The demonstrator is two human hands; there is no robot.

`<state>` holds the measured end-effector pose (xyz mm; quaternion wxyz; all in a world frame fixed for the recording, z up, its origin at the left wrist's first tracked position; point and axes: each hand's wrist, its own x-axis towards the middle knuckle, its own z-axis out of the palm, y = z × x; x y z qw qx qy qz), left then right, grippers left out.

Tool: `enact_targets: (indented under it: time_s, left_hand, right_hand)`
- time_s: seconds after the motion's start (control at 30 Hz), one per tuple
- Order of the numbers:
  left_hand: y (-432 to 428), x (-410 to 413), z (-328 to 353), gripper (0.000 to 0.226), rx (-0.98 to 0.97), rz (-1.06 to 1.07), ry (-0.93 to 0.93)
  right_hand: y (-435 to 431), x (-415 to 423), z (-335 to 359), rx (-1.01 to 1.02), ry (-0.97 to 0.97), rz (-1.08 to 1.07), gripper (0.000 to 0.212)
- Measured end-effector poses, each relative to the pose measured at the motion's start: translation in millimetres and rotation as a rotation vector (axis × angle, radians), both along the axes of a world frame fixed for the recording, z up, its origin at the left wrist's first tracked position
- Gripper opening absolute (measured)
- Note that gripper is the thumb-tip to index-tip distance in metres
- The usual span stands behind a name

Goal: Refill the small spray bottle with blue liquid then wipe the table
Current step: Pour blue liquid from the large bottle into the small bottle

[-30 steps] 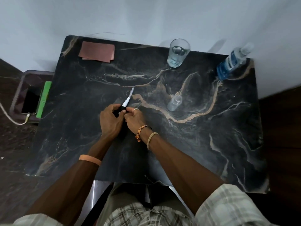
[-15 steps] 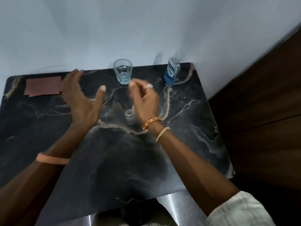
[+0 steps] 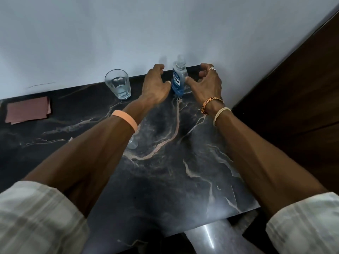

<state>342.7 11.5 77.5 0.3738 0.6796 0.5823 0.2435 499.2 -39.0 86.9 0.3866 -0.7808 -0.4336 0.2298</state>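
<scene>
On table (image 3: 165, 171), bottle (image 3: 178, 83) is flanked by left hand (image 3: 156, 87) and right hand (image 3: 208, 83), both loosely spread, nothing gripped; thumb contact can't be told.

Dim, cool indoor light falls on a pale wall (image 3: 110, 33) and dark marble tabletop (image 3: 165, 180), with a faint shadow on the wall beside the bottle (image 3: 178, 79). Glare streaks the metal leg (image 3: 207, 234) below; the sleeves (image 3: 36, 217) at the bottom corners are blurred.

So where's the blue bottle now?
In the head view the blue bottle stands at the table's far edge, between the left hand and right hand, right of the glass.
</scene>
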Motion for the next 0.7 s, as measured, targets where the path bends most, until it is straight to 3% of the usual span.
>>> enact_targets:
  time_s: [0.13,0.3,0.4,0.53,0.7]
  left_hand:
    - [9,17,-17,0.068,-0.181,-0.004,-0.05]
    - [19,25,-34,0.066,-0.259,0.017,-0.164]
    - [21,25,-37,0.068,-0.3,0.026,-0.315]
    - [15,28,-32,0.051,-0.336,0.046,-0.487]
    - [-10,28,-18,0.048,-0.3,0.021,-0.505]
  right_hand:
    - [19,-4,-24,-0.063,-0.081,0.09,0.08]
    - [45,-14,-43,-0.048,-0.119,0.204,0.06]
    - [53,-18,-50,-0.023,-0.115,0.162,0.053]
    - [48,-20,-51,0.015,-0.114,0.082,0.039]
    - [13,-18,-37,0.087,-0.11,0.054,0.039]
